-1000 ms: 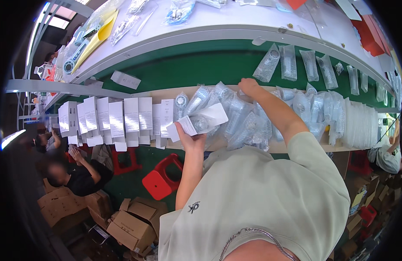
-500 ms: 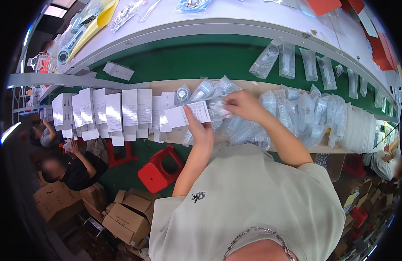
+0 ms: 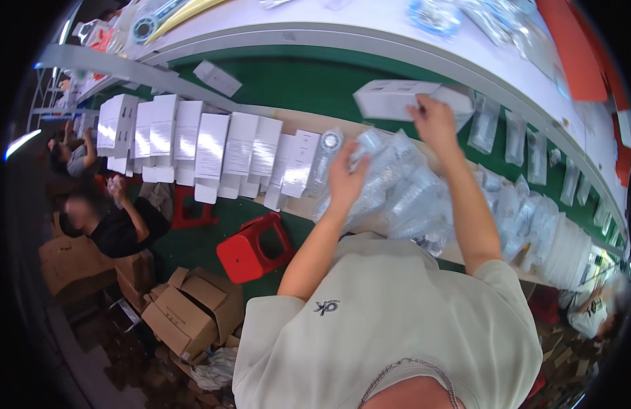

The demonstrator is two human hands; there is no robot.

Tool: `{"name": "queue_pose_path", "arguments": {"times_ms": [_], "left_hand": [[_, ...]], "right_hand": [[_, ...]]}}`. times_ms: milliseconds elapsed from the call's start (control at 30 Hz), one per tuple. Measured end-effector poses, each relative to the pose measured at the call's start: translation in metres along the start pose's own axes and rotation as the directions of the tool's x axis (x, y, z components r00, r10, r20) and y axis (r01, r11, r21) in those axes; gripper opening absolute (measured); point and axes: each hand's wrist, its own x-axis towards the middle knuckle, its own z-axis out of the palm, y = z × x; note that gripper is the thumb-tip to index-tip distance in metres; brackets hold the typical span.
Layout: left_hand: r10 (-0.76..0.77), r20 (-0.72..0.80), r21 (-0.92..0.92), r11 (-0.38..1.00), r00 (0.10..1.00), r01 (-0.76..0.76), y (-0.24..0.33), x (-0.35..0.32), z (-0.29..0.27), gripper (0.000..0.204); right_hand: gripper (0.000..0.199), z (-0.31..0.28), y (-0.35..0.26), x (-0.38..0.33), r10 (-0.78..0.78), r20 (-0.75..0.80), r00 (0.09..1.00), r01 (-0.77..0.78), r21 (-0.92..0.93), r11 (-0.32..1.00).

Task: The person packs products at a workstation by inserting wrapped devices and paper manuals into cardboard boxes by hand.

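My right hand (image 3: 435, 126) reaches to the far side of the bench and pinches the near edge of a white box (image 3: 390, 99). The box lies lengthwise over the green surface and is slightly blurred. My left hand (image 3: 347, 178) is at the left end of a heap of clear bubble-wrapped items (image 3: 414, 194). Its fingers are curled round a bubble-wrapped item (image 3: 370, 141); the thing inside the wrap is hard to make out. Just left of this hand another wrapped piece (image 3: 329, 144) shows a round grey end.
A row of upright white boxes (image 3: 212, 146) with open lower flaps runs leftward. More wrapped packs (image 3: 515, 136) lie beyond my right arm. A raised white shelf (image 3: 315, 31) crosses the far side. A red stool (image 3: 251, 255), cartons (image 3: 182, 317) and a seated person (image 3: 128, 225) are at left.
My left hand no longer holds a white box and has come down onto the wrapped items. My right hand has moved from the heap to the far right, where it grips a white box.
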Motion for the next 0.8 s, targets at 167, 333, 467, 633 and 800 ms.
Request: {"name": "queue_pose_path", "arguments": {"times_ms": [167,333,467,633,800], "left_hand": [[0.635,-0.254,0.843,0.515,0.729,-0.155,0.003,0.068,-0.159,0.058],[0.311,-0.168,0.979,0.162,0.936,0.122,-0.020,0.099,-0.288,0.085],[0.229,-0.253,0.946,0.263,0.940,0.190,0.064,0.085,-0.251,0.084],[-0.262,0.109,0.387,0.900,0.959,0.202,0.122,0.016,-0.181,0.095],[-0.355,0.514,0.140,0.933,0.781,0.331,0.048,-0.072,-0.120,0.104]], "right_hand": [[0.016,0.007,0.057,0.063,-0.083,0.008,0.997,0.079,-0.404,0.911],[0.024,0.052,0.068,0.067,-0.320,0.064,0.945,0.323,-0.315,0.892],[0.030,0.046,0.103,0.027,0.081,-0.479,0.874,-0.112,-0.037,0.993],[0.061,0.095,0.160,0.031,0.835,-0.253,0.488,-0.862,0.010,0.506],[0.070,0.111,0.163,0.047,0.762,-0.021,0.647,-0.761,0.039,0.647]]}}
